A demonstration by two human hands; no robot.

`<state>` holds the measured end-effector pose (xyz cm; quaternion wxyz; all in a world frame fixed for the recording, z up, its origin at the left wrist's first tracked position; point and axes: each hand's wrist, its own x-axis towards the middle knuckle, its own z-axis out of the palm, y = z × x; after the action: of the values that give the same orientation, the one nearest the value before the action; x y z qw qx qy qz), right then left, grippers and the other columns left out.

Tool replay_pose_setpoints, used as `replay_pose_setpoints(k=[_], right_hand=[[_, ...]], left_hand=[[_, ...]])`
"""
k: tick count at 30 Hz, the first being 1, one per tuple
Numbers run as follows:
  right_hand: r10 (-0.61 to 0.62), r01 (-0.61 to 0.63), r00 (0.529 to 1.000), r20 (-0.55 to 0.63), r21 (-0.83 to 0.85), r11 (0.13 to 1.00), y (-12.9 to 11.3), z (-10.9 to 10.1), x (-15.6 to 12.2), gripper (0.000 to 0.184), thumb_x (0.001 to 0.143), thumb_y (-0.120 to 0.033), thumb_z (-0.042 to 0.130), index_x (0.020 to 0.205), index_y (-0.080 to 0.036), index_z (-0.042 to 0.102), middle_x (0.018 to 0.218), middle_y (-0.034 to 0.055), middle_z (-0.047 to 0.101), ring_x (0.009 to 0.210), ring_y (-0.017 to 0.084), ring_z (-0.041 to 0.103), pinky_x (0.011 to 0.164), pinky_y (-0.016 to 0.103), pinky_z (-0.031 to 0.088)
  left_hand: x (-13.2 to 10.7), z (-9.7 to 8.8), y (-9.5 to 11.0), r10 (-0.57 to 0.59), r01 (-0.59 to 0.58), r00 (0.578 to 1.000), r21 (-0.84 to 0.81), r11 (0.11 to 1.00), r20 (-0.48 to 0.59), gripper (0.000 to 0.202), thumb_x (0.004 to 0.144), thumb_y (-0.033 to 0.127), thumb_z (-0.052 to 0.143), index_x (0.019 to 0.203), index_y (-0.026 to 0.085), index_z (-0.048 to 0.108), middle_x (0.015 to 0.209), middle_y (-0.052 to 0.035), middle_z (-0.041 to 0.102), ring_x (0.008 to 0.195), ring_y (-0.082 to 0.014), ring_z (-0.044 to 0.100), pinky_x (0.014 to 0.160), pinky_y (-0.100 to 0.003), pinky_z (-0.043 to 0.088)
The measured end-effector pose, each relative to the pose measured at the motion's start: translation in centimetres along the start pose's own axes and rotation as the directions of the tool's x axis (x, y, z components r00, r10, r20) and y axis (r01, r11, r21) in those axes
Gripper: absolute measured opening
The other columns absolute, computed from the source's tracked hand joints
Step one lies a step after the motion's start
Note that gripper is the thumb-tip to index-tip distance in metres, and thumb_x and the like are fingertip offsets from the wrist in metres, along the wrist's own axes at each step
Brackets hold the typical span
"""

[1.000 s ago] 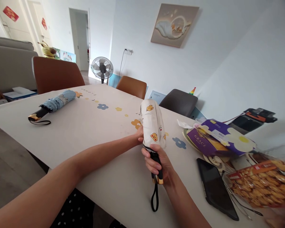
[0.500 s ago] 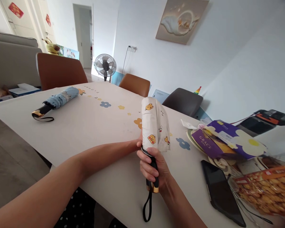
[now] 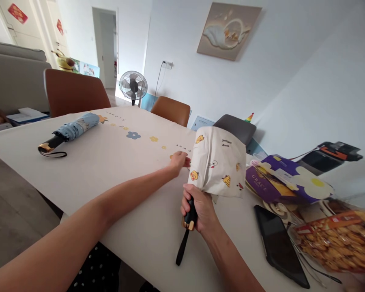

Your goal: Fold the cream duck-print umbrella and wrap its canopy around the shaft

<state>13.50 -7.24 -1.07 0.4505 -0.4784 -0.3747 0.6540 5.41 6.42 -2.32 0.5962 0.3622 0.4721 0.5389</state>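
Note:
My right hand (image 3: 200, 207) is wrapped around the black handle of a cream umbrella (image 3: 219, 166) printed with small cartoon animals. Its canopy hangs loose and spread above the hand, and a black wrist strap (image 3: 181, 250) dangles from the gold-tipped handle end. My left hand (image 3: 179, 159) is just left of the canopy, over the table, fingers pinched together near the fabric edge; whether it holds the fabric I cannot tell. A second, light blue folded umbrella (image 3: 69, 132) lies at the far left of the table (image 3: 109, 162).
To the right lie a black phone (image 3: 276, 243), a purple box with a daisy print (image 3: 286, 182), a bag of snacks (image 3: 337, 239) and a black device (image 3: 337, 152). Brown chairs (image 3: 74, 95) stand behind the table, with a fan (image 3: 134, 87) further back.
The cream umbrella's canopy has come loose and spread out from its tight roll. My left hand has moved off the canopy to its left side. The handle tilted left.

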Motion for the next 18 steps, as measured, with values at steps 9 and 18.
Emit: replay_pose_setpoints(k=[9, 18], right_hand=[[0.325, -0.331, 0.943, 0.067, 0.224, 0.917, 0.2, 0.6, 0.3, 0.021, 0.075, -0.024, 0.064, 0.071, -0.019, 0.044, 0.055, -0.0075, 0.042, 0.038, 0.004, 0.037, 0.034, 0.018, 0.04], [0.322, -0.337, 0.941, 0.105, 0.218, 0.916, 0.3, 0.4, 0.5, 0.02, 0.077, -0.026, 0.062, 0.072, -0.017, 0.045, 0.056, -0.0066, 0.043, 0.039, 0.004, 0.039, 0.035, 0.02, 0.043]], left_hand=[[2.3, -2.2, 0.2, 0.079, -0.083, 0.996, 0.105, 0.991, 0.041, 0.028, 0.076, 0.038, 0.056, 0.092, 0.015, 0.056, 0.109, -0.0125, 0.061, 0.098, -0.0219, 0.058, 0.085, -0.031, 0.044], [-1.8, 0.0, 2.9, 0.34, -0.433, 0.898, 0.419, 0.798, 0.28, 0.027, 0.072, 0.019, 0.058, 0.1, 0.016, 0.06, 0.118, -0.0092, 0.058, 0.114, -0.026, 0.046, 0.101, -0.037, 0.026]])
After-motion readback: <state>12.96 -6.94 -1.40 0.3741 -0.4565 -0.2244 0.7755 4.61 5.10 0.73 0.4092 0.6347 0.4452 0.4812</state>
